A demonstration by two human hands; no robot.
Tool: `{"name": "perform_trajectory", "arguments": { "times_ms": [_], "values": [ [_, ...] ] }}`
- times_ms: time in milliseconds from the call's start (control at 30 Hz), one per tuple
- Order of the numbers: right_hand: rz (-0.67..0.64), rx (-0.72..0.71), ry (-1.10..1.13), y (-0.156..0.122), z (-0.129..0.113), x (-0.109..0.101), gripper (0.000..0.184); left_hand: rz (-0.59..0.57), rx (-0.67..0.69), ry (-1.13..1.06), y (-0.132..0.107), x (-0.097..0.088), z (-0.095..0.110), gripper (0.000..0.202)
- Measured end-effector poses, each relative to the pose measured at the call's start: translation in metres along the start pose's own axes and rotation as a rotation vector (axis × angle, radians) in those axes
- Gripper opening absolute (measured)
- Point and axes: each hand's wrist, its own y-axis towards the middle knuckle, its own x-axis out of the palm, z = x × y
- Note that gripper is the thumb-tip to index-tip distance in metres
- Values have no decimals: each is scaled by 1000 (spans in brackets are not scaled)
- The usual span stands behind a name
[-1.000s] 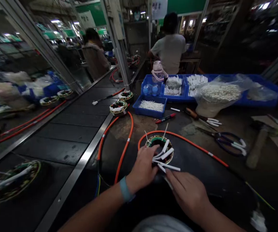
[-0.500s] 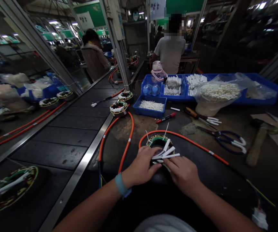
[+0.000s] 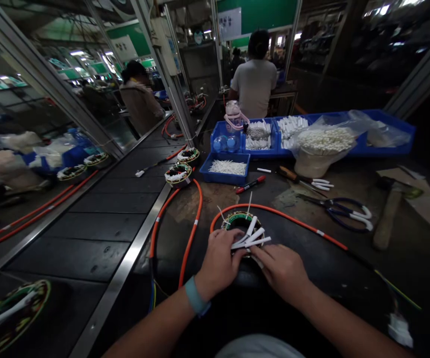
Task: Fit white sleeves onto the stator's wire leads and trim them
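Two hands: left (image 3: 220, 263), right (image 3: 282, 268). One stator (image 3: 237, 221) under them. Two stators (image 3: 178, 174) (image 3: 188, 155) at belt edge. One scissors (image 3: 344, 211).

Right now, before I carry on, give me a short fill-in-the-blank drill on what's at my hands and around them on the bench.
1. Both hands, the left hand and the right hand, rest on a round motor coil with ____ sleeves sticking out.
2. The cable curving around the coil is ____.
3. The scissors lie to the ____ of the coil.
4. The left wrist wears a ____ band.

Missing words: white; orange; right; blue
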Motion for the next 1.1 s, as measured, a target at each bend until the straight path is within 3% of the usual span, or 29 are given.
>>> {"name": "perform_trajectory", "arguments": {
  "times_ms": [100,200,267,400,567,633,733,833,933,1100],
  "values": [
    [12,2,56,-13,7,-8,36,58,-36,65,2,5,8,35],
    [76,217,204,-16,15,-14,40,84,-41,132,1,10,14,36],
    [81,316,368,-13,16,-15,36,104,-39,158,-1,13,14,39],
    [97,350,630,-14,6,-9,27,114,26,111,-5,17,9,47],
    [109,679,856,-24,-6,9,17,0,29,-30,-1,3,0,50],
    [84,853,967,-20,-5,18,12,-91,22,-85,6,-10,-3,50],
    [96,1000,1105,-9,2,25,24,-290,10,-141,21,-27,-6,55],
    [95,932,1057,0,11,20,29,-402,-83,-104,34,-31,-3,52],
    [5,732,839,6,21,7,29,-396,-143,-13,38,-24,5,40],
    [-232,327,466,19,41,-14,51,-301,-32,132,25,-11,16,33]
  ]
}}
